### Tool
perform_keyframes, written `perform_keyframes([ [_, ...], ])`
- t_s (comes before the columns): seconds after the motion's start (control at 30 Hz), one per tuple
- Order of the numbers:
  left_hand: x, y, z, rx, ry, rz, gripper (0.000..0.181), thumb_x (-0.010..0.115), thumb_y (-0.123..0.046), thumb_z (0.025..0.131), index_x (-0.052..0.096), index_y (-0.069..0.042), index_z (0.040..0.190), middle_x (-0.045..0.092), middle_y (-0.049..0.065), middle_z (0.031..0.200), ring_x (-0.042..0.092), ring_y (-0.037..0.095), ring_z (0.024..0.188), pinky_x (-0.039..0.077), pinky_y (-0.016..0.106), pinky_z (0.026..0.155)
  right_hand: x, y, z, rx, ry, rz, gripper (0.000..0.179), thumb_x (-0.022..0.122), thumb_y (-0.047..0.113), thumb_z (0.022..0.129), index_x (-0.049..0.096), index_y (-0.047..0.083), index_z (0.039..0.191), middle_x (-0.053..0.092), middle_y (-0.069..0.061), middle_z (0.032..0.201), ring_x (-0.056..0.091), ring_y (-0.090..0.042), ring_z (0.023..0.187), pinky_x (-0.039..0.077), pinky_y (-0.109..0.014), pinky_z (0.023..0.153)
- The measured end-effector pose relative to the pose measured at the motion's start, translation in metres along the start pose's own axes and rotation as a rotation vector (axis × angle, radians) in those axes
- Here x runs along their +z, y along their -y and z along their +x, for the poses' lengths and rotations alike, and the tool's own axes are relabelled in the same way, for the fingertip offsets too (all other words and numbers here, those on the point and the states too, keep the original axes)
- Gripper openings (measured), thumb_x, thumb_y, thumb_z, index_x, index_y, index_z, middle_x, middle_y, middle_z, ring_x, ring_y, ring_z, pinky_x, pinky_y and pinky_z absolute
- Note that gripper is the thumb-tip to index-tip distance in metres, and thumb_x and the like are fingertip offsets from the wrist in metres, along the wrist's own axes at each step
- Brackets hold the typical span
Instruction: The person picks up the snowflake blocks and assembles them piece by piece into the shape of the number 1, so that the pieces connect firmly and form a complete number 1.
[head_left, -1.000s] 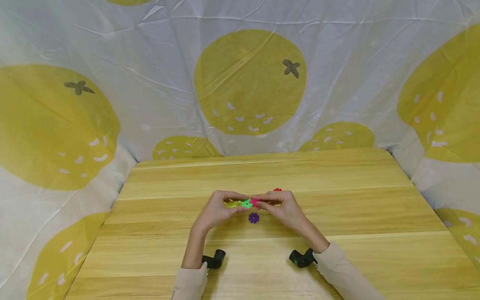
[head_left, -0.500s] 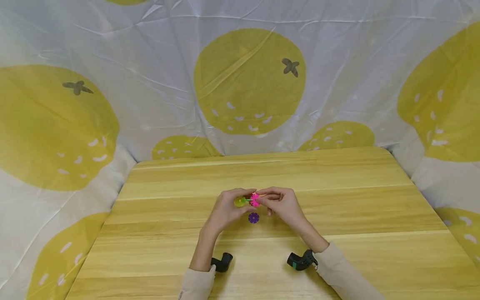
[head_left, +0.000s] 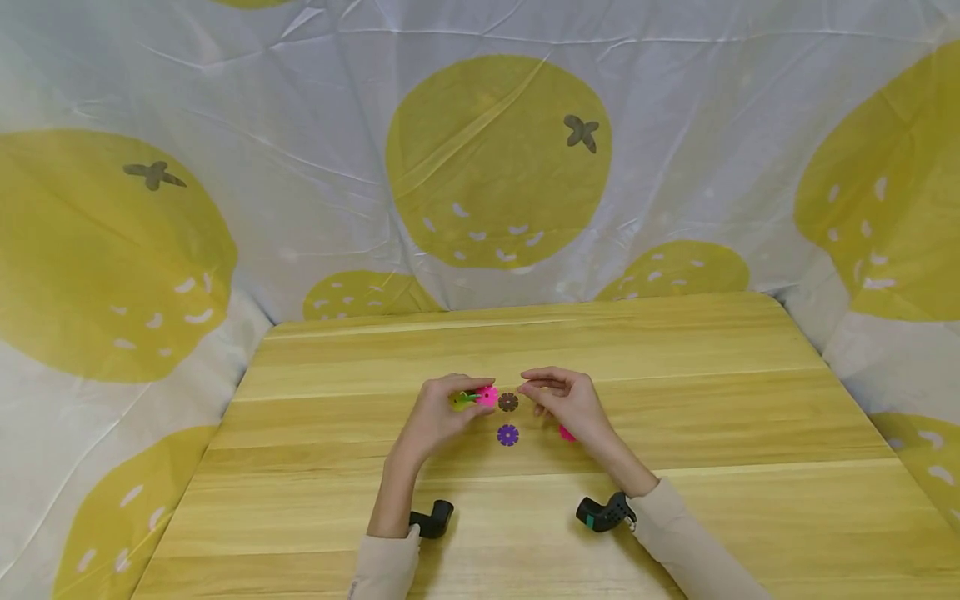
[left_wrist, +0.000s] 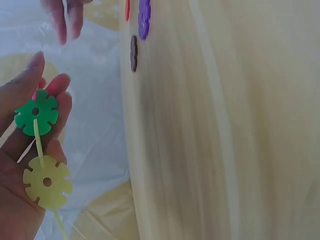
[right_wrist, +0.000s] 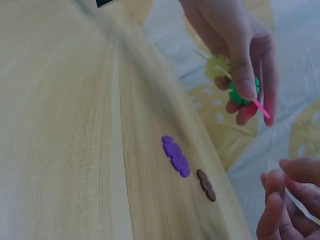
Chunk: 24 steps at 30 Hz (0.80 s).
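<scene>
My left hand [head_left: 429,422] holds a short chain of flower-shaped interlocking discs between thumb and fingers. The chain has a pink disc [head_left: 489,391] at its right end, then a green disc [left_wrist: 46,119], then a yellow disc [left_wrist: 59,186] and another yellow one seen edge-on. In the right wrist view, the left thumb lies over the green disc. Off to the right of the chain, my right hand [head_left: 573,408] is raised with loosely bent fingers and nothing in them. Between the hands a brown disc [head_left: 502,404] lies on the table, with a purple disc [head_left: 502,437] nearer me.
A loose pink disc [head_left: 566,434] shows partly from under the right hand. The wooden table [head_left: 675,533] ends at a patterned cloth [head_left: 322,192] hung behind it. Black wrist-worn devices [head_left: 433,523] jut inward from both forearms.
The pink disc, earlier between both hands, now stays on the chain as the right hand has let go and moved right. The left hand has shifted left, and the brown disc has come into view.
</scene>
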<state>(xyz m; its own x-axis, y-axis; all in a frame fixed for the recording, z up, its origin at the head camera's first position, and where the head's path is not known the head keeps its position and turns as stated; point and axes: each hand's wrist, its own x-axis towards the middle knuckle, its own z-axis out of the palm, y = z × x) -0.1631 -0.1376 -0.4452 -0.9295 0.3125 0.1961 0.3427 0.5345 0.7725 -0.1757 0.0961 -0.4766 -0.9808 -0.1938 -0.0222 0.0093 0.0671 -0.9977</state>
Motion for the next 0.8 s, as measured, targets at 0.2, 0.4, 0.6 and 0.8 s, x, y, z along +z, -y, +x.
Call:
perform_keyframes([
  [0.2, -0.007, 0.005, -0.002, -0.076, 0.012, -0.019, 0.038, 0.086, -0.013, 0.085, 0.077, -0.006, 0.122, 0.077, 0.006, 0.123, 0.07, 0.028, 0.121, 0.055, 0.046, 0.106, 0.001, -0.006, 0.005, 0.001, 0.027, -0.148, 0.035, 0.077, 0.008, 0.093, 0.071, -0.002, 0.125, 0.075, -0.019, 0.109, 0.063, -0.02, 0.063, 0.051, -0.024, 0.051],
  [0.4, -0.01, 0.008, -0.003, -0.087, 0.03, -0.021, 0.036, 0.085, -0.013, 0.086, 0.077, -0.006, 0.121, 0.077, 0.007, 0.121, 0.07, 0.028, 0.12, 0.056, 0.045, 0.104, 0.009, -0.011, 0.01, -0.018, 0.024, -0.287, 0.033, 0.081, 0.005, 0.088, 0.075, -0.001, 0.12, 0.076, -0.018, 0.111, 0.063, -0.014, 0.064, 0.049, -0.02, 0.053],
  [0.6, -0.013, 0.007, -0.004, -0.1, 0.016, -0.012, 0.033, 0.086, -0.013, 0.085, 0.079, -0.007, 0.117, 0.078, 0.005, 0.118, 0.071, 0.026, 0.116, 0.057, 0.046, 0.101, 0.02, -0.015, 0.014, -0.025, -0.017, -0.418, 0.03, 0.085, 0.008, 0.084, 0.079, 0.004, 0.114, 0.075, -0.013, 0.103, 0.063, -0.011, 0.072, 0.051, -0.021, 0.063],
  [0.8, -0.014, 0.008, -0.005, -0.113, 0.019, -0.004, 0.032, 0.087, -0.011, 0.084, 0.08, -0.008, 0.115, 0.078, 0.004, 0.118, 0.071, 0.026, 0.117, 0.056, 0.046, 0.103, 0.029, -0.012, 0.013, -0.044, -0.064, -0.58, 0.027, 0.088, 0.015, 0.082, 0.082, 0.009, 0.108, 0.071, -0.006, 0.094, 0.058, -0.011, 0.075, 0.047, -0.026, 0.065],
])
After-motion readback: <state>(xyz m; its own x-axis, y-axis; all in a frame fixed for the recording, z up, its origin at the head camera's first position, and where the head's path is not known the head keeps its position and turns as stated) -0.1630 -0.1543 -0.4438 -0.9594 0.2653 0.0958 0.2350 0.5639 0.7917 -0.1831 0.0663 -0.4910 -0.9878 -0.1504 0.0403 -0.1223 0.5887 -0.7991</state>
